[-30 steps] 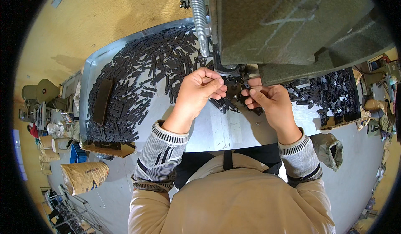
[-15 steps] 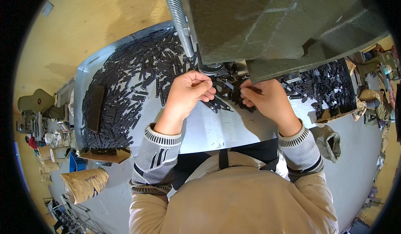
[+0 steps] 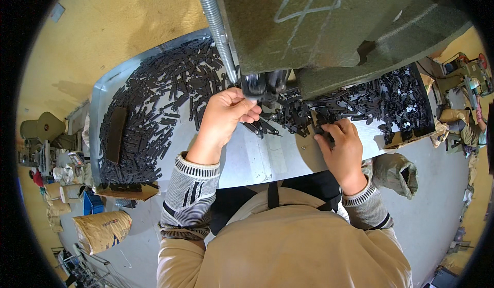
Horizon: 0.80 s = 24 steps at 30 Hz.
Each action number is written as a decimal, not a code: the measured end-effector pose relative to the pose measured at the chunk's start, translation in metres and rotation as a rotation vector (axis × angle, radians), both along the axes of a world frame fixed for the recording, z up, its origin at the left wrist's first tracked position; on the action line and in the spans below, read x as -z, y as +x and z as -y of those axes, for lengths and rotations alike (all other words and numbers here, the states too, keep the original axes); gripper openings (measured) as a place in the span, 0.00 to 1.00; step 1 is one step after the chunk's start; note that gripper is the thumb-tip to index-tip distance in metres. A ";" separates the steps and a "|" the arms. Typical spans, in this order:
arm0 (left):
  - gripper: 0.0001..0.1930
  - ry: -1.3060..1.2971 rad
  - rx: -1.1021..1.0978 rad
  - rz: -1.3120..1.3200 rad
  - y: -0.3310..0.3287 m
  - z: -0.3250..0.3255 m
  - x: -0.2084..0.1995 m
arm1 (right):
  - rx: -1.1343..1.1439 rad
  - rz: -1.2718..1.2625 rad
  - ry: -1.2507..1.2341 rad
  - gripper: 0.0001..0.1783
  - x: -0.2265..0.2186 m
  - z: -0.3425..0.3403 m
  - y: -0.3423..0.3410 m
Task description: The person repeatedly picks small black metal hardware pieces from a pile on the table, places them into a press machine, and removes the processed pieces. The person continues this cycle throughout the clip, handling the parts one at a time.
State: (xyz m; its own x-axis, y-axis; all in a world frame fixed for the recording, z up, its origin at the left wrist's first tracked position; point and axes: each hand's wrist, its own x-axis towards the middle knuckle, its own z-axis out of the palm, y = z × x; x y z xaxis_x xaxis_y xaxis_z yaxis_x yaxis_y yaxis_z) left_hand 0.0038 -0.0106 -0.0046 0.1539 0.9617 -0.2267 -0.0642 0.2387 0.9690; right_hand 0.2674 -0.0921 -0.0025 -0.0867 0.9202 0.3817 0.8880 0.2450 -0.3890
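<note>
My left hand (image 3: 230,112) is closed in a pinch beside the dark machine head (image 3: 261,85); whatever its fingertips hold is hidden. Lower and to the right, my right hand (image 3: 340,146) has its thumb and fingers closed on a small black part (image 3: 323,125) at the edge of the pile. Loose black parts (image 3: 293,114) lie between the two hands. Further left, many flat black strips with holes (image 3: 154,82) cover the metal tray.
A big green machine body (image 3: 319,25) with a coil spring (image 3: 213,23) overhangs the metal table (image 3: 247,159). More black parts (image 3: 396,100) are heaped at right. A dark block (image 3: 117,133) rests on the left heap. Sacks (image 3: 103,229) stand on the floor.
My right hand has moved down toward me, away from the machine, and now has a black part in its fingers. The machine head shows lower beside my left hand, which stays nearly in place.
</note>
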 end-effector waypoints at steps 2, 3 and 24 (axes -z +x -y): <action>0.07 0.027 0.009 0.043 -0.002 0.000 0.000 | -0.074 0.008 0.045 0.11 -0.002 0.000 -0.002; 0.08 0.041 0.042 0.049 -0.003 0.001 0.000 | -0.108 0.024 0.058 0.11 -0.003 0.000 -0.004; 0.06 0.228 -0.176 0.110 -0.011 0.001 -0.005 | -0.388 -0.404 -0.121 0.13 0.002 -0.072 -0.052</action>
